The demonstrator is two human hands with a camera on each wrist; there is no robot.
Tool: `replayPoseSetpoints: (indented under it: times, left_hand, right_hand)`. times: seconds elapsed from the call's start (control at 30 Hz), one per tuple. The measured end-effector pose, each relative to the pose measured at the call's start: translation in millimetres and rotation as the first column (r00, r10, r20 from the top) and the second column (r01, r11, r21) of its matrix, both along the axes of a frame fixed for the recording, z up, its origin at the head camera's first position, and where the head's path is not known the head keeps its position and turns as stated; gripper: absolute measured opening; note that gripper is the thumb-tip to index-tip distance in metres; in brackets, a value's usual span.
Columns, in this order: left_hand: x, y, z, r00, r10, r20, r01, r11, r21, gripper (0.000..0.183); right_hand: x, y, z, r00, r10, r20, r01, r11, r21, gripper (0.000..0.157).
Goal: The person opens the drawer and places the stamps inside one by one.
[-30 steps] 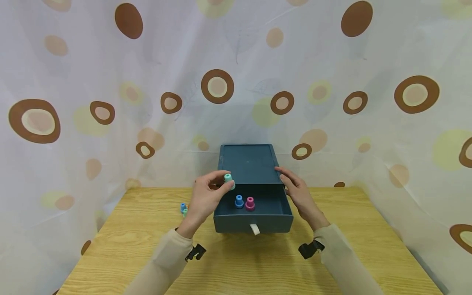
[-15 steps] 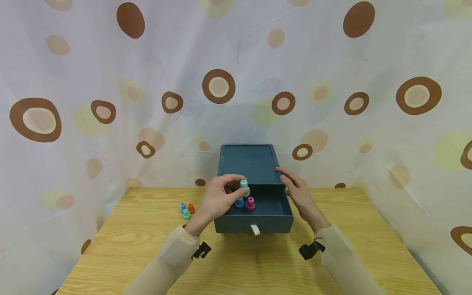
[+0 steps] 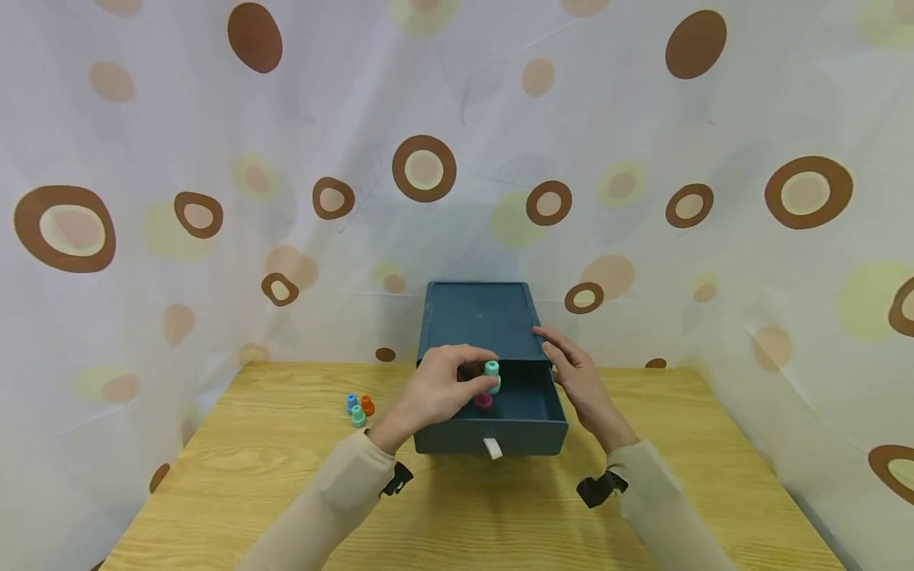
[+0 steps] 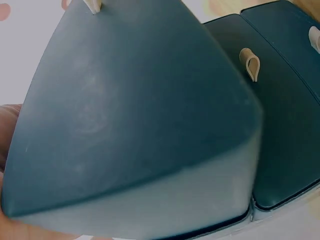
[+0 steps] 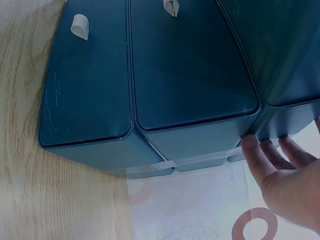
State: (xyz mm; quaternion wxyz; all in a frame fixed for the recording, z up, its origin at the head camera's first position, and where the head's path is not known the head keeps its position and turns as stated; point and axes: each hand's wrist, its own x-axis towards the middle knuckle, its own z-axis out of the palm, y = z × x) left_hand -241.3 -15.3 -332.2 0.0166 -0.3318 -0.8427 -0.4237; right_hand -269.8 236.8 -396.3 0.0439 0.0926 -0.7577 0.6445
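A mint-green, bell-shaped plastic peg (image 3: pixel 492 370) is pinched upright between the thumb and fingers of my left hand (image 3: pixel 439 388), above the pulled-out top drawer (image 3: pixel 457 438) of a dark blue cabinet (image 3: pixel 478 317). Inside that drawer, a pink peg (image 3: pixel 483 402) shows partly below my left thumb. The left wrist view has the drawer front (image 4: pixel 135 110) in close-up and hides the held peg. My right hand (image 3: pixel 581 388) rests against the cabinet's right side near the top. In the right wrist view, its extended fingers (image 5: pixel 260 157) touch the side wall.
Left of the cabinet, a blue peg (image 3: pixel 352 403), an orange peg (image 3: pixel 367 404) and a green peg (image 3: pixel 358 416) stand close together on the wooden table (image 3: pixel 250 476). Pale loop pulls (image 5: pixel 80 26) mark the closed lower drawers. A spotted curtain (image 3: pixel 471 95) hangs behind.
My left hand has carried the mint-green peg rightward and lower over the drawer, now covering the blue peg seen inside earlier. My right hand stays at the cabinet's side.
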Motion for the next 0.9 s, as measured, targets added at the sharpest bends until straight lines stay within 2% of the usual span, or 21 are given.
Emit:
replayPoseSetpoints:
  times: [0.17, 0.53, 0.77, 0.9]
  left_hand:
    - [-2.8, 5.7, 0.4, 1.0, -0.001, -0.011, 0.001, 0.999, -0.032, 0.03]
    - [-5.4, 17.0, -0.9, 1.0, 0.013, 0.01, -0.012, 0.996, -0.088, 0.027]
    - [-5.2, 25.5, 0.9, 0.999, -0.002, -0.052, -0.006, 0.989, -0.145, 0.029]
    - [-7.1, 28.6, 1.3, 0.998, 0.001, -0.065, -0.011, 0.988, -0.156, 0.029]
  right_hand:
    - [-1.3, -0.2, -0.6, 1.0, 0.005, 0.0, -0.005, 1.0, -0.003, 0.052]
    - [-2.1, -0.5, -2.3, 1.0, 0.004, 0.004, -0.004, 1.0, 0.022, 0.053]
    - [-1.5, 1.3, -3.7, 1.0, 0.005, -0.021, -0.005, 1.0, 0.014, 0.053]
    - [-2.6, 1.9, -3.6, 1.0, 0.007, -0.021, -0.007, 1.0, 0.014, 0.054]
